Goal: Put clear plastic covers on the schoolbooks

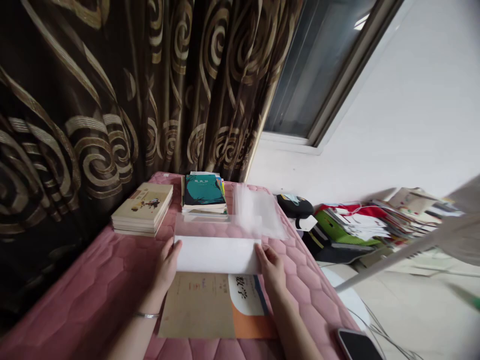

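My left hand (pixel 167 263) and my right hand (pixel 271 266) grip the two ends of a clear plastic book cover (pixel 218 255), thumbs on top. A wide white panel runs along its near part, while its far part is see-through and shows the pink mattress pad. Below it lies a textbook (pixel 202 310) spread flat, cover up, with a tan part at left and a white, orange and blue part with large characters at right. The held cover hides the textbook's far edge. Beyond my right hand rest more clear plastic covers (pixel 262 212), partly blurred.
On the pink quilted mattress (pixel 123 280) stand a stack of tan books (pixel 144 205) at left and a pile topped by a teal book (pixel 204 190). A phone (pixel 358 345) lies near right. Bags and papers (pixel 352 225) crowd the floor by the wall; a pale pole (pixel 386 260) slants there.
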{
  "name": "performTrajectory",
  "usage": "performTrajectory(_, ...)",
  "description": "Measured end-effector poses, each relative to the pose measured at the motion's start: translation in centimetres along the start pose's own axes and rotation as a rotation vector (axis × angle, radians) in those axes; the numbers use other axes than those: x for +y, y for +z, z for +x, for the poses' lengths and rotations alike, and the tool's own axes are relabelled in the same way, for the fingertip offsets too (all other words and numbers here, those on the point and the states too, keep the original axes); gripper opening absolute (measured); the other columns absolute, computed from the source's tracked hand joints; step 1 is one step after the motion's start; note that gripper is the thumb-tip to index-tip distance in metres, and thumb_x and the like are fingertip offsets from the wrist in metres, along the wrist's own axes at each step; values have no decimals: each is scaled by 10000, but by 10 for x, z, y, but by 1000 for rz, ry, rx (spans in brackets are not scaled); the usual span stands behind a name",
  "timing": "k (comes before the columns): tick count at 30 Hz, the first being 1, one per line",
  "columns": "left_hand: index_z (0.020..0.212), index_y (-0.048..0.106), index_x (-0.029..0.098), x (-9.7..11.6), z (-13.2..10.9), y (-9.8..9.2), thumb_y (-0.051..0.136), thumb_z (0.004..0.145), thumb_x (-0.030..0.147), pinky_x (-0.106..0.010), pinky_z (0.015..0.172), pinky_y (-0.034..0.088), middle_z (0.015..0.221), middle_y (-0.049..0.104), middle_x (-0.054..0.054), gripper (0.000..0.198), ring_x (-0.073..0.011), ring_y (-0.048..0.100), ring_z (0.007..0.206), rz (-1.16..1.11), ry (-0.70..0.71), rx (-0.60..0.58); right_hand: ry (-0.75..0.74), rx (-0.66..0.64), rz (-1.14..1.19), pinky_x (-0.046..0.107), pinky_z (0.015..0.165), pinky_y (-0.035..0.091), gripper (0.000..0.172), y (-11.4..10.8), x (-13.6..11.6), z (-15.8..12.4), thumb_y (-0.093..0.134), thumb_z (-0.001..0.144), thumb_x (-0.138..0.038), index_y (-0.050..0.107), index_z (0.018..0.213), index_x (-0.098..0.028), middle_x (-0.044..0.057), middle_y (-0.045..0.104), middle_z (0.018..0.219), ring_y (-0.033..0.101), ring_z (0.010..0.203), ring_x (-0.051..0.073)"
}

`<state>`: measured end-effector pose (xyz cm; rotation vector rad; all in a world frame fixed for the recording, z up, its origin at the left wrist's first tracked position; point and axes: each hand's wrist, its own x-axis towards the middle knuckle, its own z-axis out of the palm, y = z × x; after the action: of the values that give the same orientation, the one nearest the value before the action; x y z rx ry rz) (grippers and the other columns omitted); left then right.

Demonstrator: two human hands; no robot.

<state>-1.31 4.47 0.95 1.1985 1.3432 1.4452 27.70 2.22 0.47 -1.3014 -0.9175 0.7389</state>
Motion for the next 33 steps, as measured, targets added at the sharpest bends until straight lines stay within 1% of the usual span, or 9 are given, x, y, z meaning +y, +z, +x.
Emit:
performTrajectory(3,952,649,162,2,-1,0,602,714,627,-293,702,494,841,691,-50,524,-236,629,830,-16,-15,-21,-16,38,-16,262,520,371,470,2,2,-2,691,664,-652,587,682,-194,-6,558,631,463,598,151)
performTrajectory(7,974,640,155,1,-3,1,556,764,634,-285,665,491,820,688,-47,529,-200,610,736,-11,-7,-54,9,10,33,247,540,384,462,2,-1,-7,703,676,-628,610,739,-181,5,584,699,474,639,150)
performTrajectory(10,943,635,161,-1,-2,2,549,774,628,-288,674,495,801,683,-38,504,-196,607,728,-2,9,-51,26,-7,62,250,556,386,440,2,-5,-11,713,684,-608,618,747,-183,10,584,707,475,658,156)
performTrajectory(13,957,634,167,-4,0,0,571,751,626,-288,668,500,797,687,-32,507,-206,623,741,-26,-11,-56,6,24,1,258,543,364,474,5,-9,-12,689,677,-656,613,701,-188,10,564,669,454,640,160)
performTrajectory(16,958,629,170,-5,1,-1,587,739,622,-280,647,496,787,681,-25,504,-203,618,724,-18,-24,-50,-27,58,-53,260,514,322,513,6,-10,-10,657,670,-708,571,634,-203,-3,521,613,413,602,152)
performTrajectory(22,956,609,174,-4,0,1,574,744,626,-269,640,488,802,667,-32,500,-201,605,736,49,-21,-33,-76,79,-102,266,543,326,476,5,-3,-8,621,739,-675,550,639,-215,-17,500,618,406,615,152)
performTrajectory(24,946,603,175,-3,0,2,565,745,641,-269,629,484,780,653,-26,510,-193,597,715,53,-27,-34,-86,70,-88,269,548,324,462,4,0,-9,626,742,-664,547,644,-220,-22,498,617,403,610,153)
performTrajectory(28,884,590,183,-2,-2,4,540,758,665,-263,600,469,707,612,-2,501,-174,565,656,69,-28,-20,-84,74,-115,274,573,341,458,4,-1,-11,625,746,-663,587,687,-211,-7,555,667,440,643,162)
performTrajectory(33,821,594,192,1,-4,3,548,760,628,-273,638,473,720,626,-6,443,-187,578,702,76,5,13,-53,114,-141,279,566,353,533,6,-9,-14,610,697,-735,606,674,-202,11,559,651,455,649,177)
